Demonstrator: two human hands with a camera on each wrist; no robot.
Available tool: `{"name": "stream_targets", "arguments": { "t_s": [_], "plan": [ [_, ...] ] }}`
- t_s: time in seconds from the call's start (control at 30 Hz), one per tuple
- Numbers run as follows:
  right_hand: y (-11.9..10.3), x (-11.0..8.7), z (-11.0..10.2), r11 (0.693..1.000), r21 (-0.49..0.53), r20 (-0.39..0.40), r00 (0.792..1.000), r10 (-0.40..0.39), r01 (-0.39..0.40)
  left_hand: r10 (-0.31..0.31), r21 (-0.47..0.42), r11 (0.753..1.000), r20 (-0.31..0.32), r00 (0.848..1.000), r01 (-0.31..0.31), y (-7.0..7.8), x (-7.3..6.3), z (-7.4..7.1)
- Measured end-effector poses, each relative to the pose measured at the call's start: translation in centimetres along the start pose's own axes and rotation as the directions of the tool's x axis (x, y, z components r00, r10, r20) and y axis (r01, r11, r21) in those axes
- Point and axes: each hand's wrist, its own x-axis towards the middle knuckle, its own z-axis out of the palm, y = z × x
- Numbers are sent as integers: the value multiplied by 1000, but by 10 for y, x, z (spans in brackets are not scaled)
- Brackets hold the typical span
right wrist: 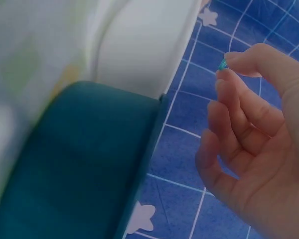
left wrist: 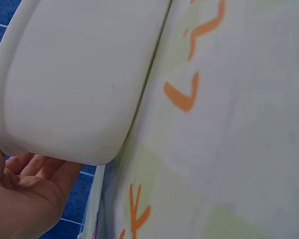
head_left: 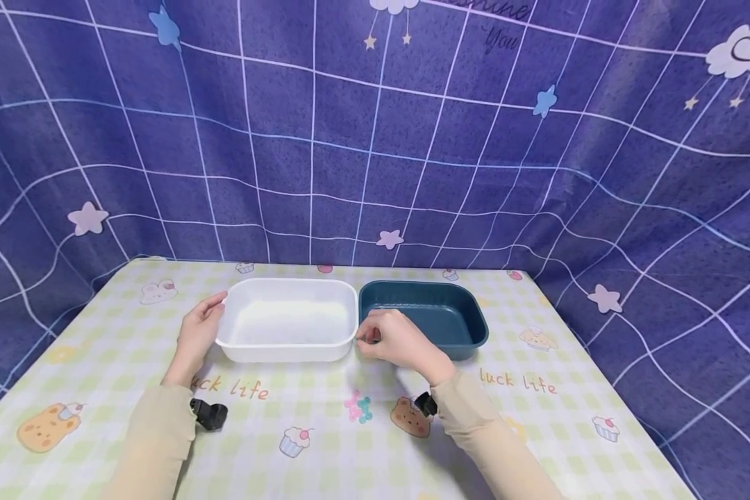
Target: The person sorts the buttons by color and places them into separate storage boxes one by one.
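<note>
At the left end of a white plastic basin [head_left: 287,354], my left hand [head_left: 198,337] rests its fingers against the outside wall near the rim. Part of those fingers [left wrist: 37,167] is hidden behind the basin in the left wrist view. My right hand [head_left: 396,337] pinches a tiny shiny teal piece [right wrist: 223,64] between thumb and index finger, the other fingers loosely curled. It hovers where the white basin meets a dark teal basin [head_left: 471,347], overlapping the teal rim in the head view. Small pink pieces [head_left: 353,405] and teal pieces [head_left: 365,410] lie clustered on the table in front.
Both basins stand side by side on a table with a checked, cartoon-printed cloth [head_left: 237,451]. A blue grid-patterned curtain [head_left: 350,139] hangs behind and along the sides. Black wrist cameras sit on the left sleeve [head_left: 156,430] and the right sleeve [head_left: 487,423].
</note>
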Motion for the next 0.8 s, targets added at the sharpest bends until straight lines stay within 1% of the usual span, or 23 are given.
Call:
{"name": "stream_targets", "arguments": {
  "t_s": [0.13, 0.3, 0.43, 0.6, 0.8],
  "plan": [
    [1, 15, 2, 1000, -5, -3, 1000, -11, 11, 4, 10, 1000, 0, 1000, -4, -3, 0, -1],
    [1, 30, 6, 1000, 17, 4, 1000, -10, 10, 14, 23, 1000, -1, 1000, -14, -7, -1, -3],
    [4, 40, 10, 1000, 18, 4, 1000, -13, 13, 0, 12, 1000, -5, 1000, 0, -5, -2, -2],
    [4, 50, 13, 1000, 0, 23, 1000, -5, 5, -12, -2, 1000, -9, 1000, 12, -3, -3, 0],
    [2, 61, 16, 1000, -26, 43, 999, 18, -17, -5, -1, 1000, -10, 1000, 5, 0, -2, 1]
  ]
}}
